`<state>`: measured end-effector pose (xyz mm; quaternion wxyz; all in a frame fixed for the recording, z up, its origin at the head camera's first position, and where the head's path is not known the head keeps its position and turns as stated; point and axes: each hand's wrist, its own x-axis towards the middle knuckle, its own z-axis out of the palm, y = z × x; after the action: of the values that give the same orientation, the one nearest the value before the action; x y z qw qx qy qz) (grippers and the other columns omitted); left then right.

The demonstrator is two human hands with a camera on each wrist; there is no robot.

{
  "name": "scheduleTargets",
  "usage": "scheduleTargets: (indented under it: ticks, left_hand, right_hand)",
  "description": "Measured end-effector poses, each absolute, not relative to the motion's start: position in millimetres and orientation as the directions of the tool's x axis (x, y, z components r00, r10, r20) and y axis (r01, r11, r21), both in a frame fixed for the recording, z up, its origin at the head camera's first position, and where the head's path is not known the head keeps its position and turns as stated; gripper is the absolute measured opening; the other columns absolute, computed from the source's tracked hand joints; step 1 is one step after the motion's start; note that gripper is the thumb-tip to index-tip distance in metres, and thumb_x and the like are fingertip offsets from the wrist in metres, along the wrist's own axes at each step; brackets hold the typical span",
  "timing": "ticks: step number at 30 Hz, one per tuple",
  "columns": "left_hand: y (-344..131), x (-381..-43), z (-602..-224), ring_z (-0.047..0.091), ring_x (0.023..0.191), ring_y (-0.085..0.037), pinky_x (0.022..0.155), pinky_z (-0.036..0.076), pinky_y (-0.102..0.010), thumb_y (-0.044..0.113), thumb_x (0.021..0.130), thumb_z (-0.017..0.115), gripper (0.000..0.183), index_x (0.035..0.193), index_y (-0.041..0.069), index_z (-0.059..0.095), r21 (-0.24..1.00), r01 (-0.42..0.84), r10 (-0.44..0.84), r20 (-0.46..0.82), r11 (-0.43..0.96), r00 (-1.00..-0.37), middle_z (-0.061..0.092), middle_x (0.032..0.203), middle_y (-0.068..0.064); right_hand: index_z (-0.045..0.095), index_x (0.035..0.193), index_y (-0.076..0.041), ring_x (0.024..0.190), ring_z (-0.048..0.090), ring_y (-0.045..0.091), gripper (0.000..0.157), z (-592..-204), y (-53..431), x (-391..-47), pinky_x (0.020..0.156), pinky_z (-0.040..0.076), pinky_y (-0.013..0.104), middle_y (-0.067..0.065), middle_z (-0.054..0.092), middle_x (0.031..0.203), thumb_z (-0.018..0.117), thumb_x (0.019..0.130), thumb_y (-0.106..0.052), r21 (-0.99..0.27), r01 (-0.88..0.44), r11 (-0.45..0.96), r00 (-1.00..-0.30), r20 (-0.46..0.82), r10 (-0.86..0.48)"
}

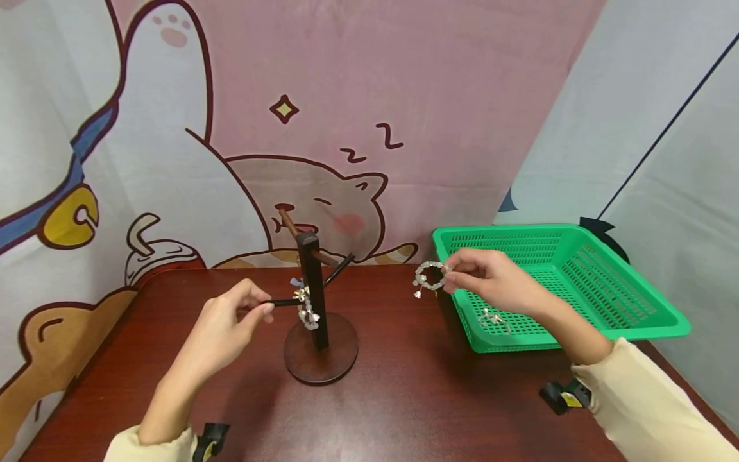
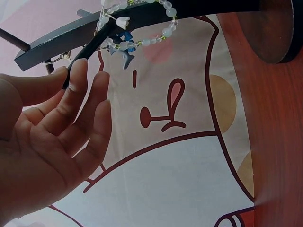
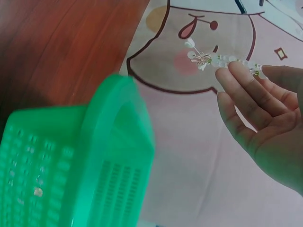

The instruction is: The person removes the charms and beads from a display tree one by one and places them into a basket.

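Observation:
My left hand (image 1: 222, 330) pinches the tip of a black peg (image 1: 284, 302) on a dark wooden stand (image 1: 314, 282) with a round base. On that peg hangs a pale beaded bracelet (image 1: 310, 319); in the left wrist view its clear beads (image 2: 169, 11) show beside a white flower charm (image 2: 122, 22) and a blue-grey dolphin-like charm (image 2: 127, 59). Between thumb and fingers my right hand (image 1: 491, 279) holds another pale beaded bracelet (image 1: 419, 272) in the air, to the right of the stand, its white flower charm (image 1: 418, 294) dangling. The right wrist view shows this bracelet (image 3: 228, 60) edge-on.
A green perforated basket (image 1: 629, 333) stands at the right, under my right forearm. Inside it lies some beaded jewellery (image 1: 495, 317) with pale charms. More pegs (image 1: 339, 269) stick out from the stand. Behind the reddish-brown table (image 1: 398, 398) hangs a cartoon-printed cloth (image 1: 450, 128).

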<state>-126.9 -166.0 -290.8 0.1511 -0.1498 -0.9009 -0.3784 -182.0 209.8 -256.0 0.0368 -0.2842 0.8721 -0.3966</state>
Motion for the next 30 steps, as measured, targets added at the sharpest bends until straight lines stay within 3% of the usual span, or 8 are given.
scheduleTargets:
  ticks: [5, 10, 30]
  left_hand:
    - [-165.9, -127.1, -290.4, 0.063, 0.07, -0.014, 0.062, 0.046, -0.029, -0.006, 0.084, 0.057, 0.01, 0.086, 0.004, 0.057, 0.637, 0.388, 0.157, 0.388, 0.666, -0.908, 0.064, 0.071, 0.002]
    - [-166.1, -127.1, -290.4, 0.063, 0.07, -0.015, 0.062, 0.046, -0.029, -0.006, 0.084, 0.057, 0.01, 0.086, 0.004, 0.057, 0.642, 0.38, 0.149, 0.385, 0.665, -0.911, 0.064, 0.071, 0.002]
    - [-166.2, -126.9, -290.3, 0.064, 0.072, -0.015, 0.063, 0.045, -0.031, -0.006, 0.084, 0.057, 0.01, 0.087, 0.004, 0.057, 0.631, 0.382, 0.156, 0.384, 0.675, -0.91, 0.063, 0.07, 0.004]
  right_hand:
    - [0.059, 0.098, -0.001, 0.078, 0.064, 0.018, 0.01, -255.6, 228.1, -176.7, 0.074, 0.049, 0.028, 0.007, 0.067, 0.084, 0.055, 0.091, -0.007, -0.704, -0.478, 0.525, -0.832, 0.174, -0.526]
    - [0.059, 0.099, -0.002, 0.077, 0.064, 0.01, 0.01, -255.9, 245.0, -172.9, 0.071, 0.049, 0.025, 0.0, 0.067, 0.084, 0.055, 0.091, -0.006, -0.669, -0.494, 0.555, -0.836, 0.189, -0.516]
    - [0.06, 0.1, -0.009, 0.076, 0.063, 0.01, 0.01, -262.1, 307.1, -155.8, 0.069, 0.047, 0.019, -0.003, 0.067, 0.083, 0.054, 0.091, -0.006, -0.595, -0.458, 0.661, -0.879, 0.19, -0.438]
